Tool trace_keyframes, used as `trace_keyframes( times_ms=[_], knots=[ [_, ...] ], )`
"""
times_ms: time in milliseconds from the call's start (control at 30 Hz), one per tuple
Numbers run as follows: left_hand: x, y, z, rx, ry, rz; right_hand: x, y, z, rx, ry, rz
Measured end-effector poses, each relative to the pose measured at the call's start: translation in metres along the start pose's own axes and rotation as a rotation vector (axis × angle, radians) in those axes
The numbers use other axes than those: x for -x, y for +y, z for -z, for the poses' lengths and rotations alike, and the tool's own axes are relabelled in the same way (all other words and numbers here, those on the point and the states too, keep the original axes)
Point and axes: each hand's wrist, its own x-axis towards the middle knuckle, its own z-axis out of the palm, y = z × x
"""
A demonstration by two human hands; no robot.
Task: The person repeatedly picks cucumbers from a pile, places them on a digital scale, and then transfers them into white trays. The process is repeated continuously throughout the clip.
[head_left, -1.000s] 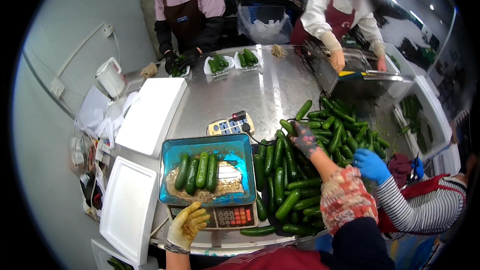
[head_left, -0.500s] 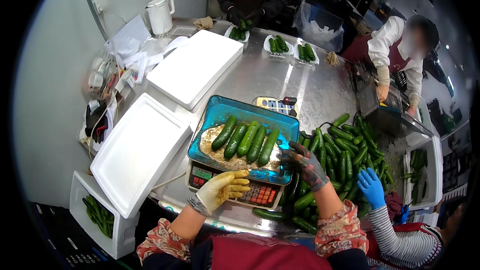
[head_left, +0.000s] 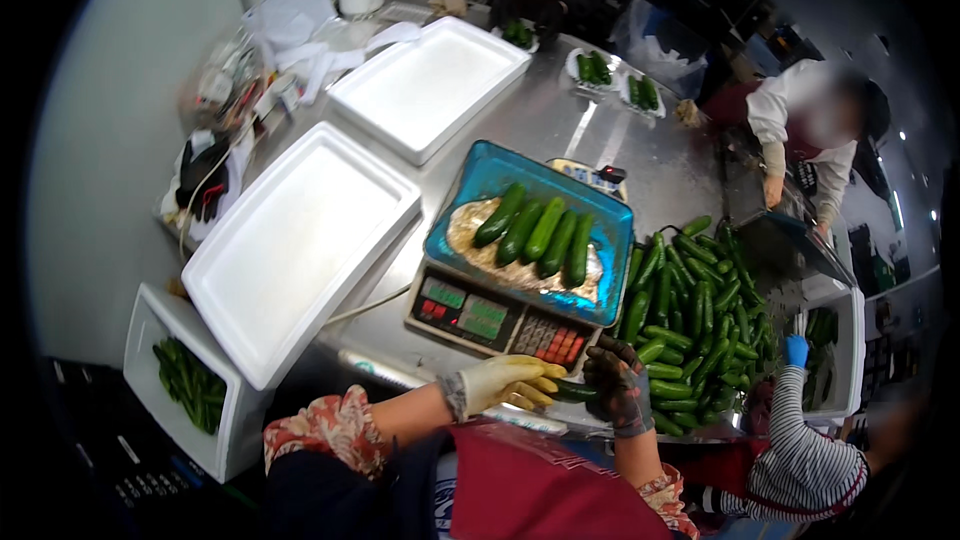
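Several green cucumbers (head_left: 541, 234) lie side by side on the blue weighing tray (head_left: 475, 165) of a digital scale (head_left: 461, 318). My left hand (head_left: 505, 385), in a yellowed white glove, is open, its fingers stretched to the right in front of the scale's keypad. In a dark, stained glove, my right hand (head_left: 617, 385) has its fingers curled in, just beyond the scale's front right corner. Beside it a single cucumber (head_left: 573, 392) shows between my two hands; its right end is hidden by the glove. What those fingers hold, if anything, cannot be made out.
A large cucumber pile (head_left: 700, 330) spreads right of the scale. Two white foam trays (head_left: 300, 250) lie left and behind. Foam boxes (head_left: 845, 350) with green produce stand at both sides. Co-workers work at the far side and right; one blue-gloved hand (head_left: 797, 350) is near the right box.
My right hand has come down from the tray's right edge toward the table's front, its fingers now curled. My left hand shifted right. The co-worker's blue glove moved away rightward. The view has shifted.
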Motion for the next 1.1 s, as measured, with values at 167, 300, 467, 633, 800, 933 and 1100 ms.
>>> trace_keyframes(
  times_ms=[167, 300, 467, 633, 800, 933, 1100],
  knots=[
    [0.011, -0.015, 0.005, 0.026, -0.021, 0.057, 0.02, 0.02, -0.009, 0.075, -0.124, 0.02],
    [0.022, -0.017, 0.012, 0.038, -0.009, 0.013, 0.025, 0.029, -0.026, 0.069, -0.171, -0.014],
    [0.034, -0.02, 0.017, 0.047, 0.023, -0.008, 0.025, 0.046, -0.035, 0.184, -0.22, -0.072],
    [0.042, -0.021, 0.023, 0.044, 0.039, 0.011, 0.034, 0.057, -0.053, 0.119, -0.318, -0.122],
    [0.045, -0.003, 0.024, 0.047, 0.007, 0.005, 0.035, 0.072, -0.051, 0.167, -0.256, -0.122],
    [0.049, 0.027, 0.03, -0.012, -0.036, -0.09, 0.045, 0.067, -0.063, 0.236, -0.145, -0.235],
    [0.042, 0.094, 0.017, -0.385, 0.205, -0.322, 0.055, 0.073, -0.045, 0.089, -0.101, -0.201]
  ],
)
